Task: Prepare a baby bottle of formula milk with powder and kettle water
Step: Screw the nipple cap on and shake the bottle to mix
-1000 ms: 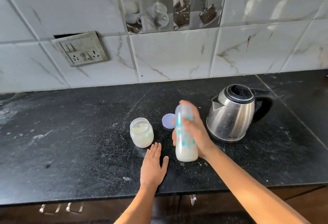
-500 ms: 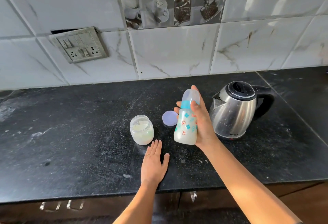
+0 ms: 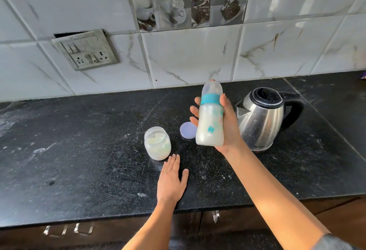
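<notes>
Two hands over black countertop (image 3: 79,160). Right hand (image 3: 227,129) clamped around capped baby bottle (image 3: 210,119) of milky formula, raised off the counter, nearly upright, just left of steel kettle (image 3: 261,119). Left hand (image 3: 171,180) flat, fingers together, empty, near open powder jar (image 3: 157,143). Lilac lid (image 3: 187,130) lying between jar and bottle.
</notes>
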